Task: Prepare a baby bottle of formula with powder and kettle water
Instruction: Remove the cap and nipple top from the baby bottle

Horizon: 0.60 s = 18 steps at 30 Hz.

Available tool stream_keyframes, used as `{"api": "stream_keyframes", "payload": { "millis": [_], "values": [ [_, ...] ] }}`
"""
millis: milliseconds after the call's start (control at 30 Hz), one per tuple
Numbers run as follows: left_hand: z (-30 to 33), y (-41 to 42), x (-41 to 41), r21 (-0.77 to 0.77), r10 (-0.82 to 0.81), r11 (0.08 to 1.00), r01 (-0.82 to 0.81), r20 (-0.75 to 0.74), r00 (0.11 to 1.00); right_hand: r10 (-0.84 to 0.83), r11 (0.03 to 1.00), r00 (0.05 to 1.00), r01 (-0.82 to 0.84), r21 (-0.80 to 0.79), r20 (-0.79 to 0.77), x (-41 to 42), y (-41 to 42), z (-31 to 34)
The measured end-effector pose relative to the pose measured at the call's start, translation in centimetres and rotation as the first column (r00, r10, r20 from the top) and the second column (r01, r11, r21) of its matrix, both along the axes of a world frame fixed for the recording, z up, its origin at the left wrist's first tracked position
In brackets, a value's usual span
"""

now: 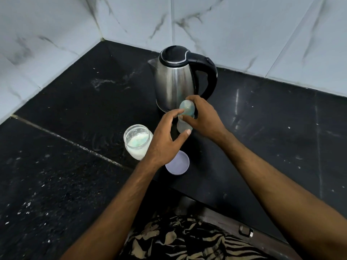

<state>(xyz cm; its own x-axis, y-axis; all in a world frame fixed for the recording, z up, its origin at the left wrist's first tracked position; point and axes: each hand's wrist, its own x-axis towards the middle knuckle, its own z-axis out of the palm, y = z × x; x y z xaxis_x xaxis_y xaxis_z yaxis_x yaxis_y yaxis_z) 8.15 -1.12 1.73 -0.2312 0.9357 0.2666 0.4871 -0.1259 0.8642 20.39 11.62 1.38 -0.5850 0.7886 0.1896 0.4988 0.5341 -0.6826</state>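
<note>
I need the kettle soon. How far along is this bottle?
The powder jar is open, its lid on the counter. The right hand grips the bottle's cap; the left hand steadies the bottle. The kettle stands shut; whether water is in can't be told.

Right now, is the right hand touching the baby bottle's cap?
Touching. The head view shows the right hand wrapped around the bottle cap, with its fingers on the cap's side.

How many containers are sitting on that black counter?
3: the steel kettle at the back, the open powder jar front left, and the baby bottle between both hands, just before the kettle. None seem hidden.
</note>
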Motion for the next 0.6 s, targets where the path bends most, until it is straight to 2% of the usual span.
{"api": "stream_keyframes", "payload": {
  "millis": [367,600],
  "values": [
    [-4.9,2.4,2.9,-0.148,0.076,0.988,-0.05,0.177,0.981,-0.059,0.997,0.998,0.057,-0.042,-0.033,3.1,-3.8,-0.3],
    [-6.6,3.8,3.1,-0.244,0.103,0.967,-0.073,0.112,0.988,-0.056,0.998,0.998,0.056,-0.012,0.002,3.3,-4.7,-0.6]
  ]
}}
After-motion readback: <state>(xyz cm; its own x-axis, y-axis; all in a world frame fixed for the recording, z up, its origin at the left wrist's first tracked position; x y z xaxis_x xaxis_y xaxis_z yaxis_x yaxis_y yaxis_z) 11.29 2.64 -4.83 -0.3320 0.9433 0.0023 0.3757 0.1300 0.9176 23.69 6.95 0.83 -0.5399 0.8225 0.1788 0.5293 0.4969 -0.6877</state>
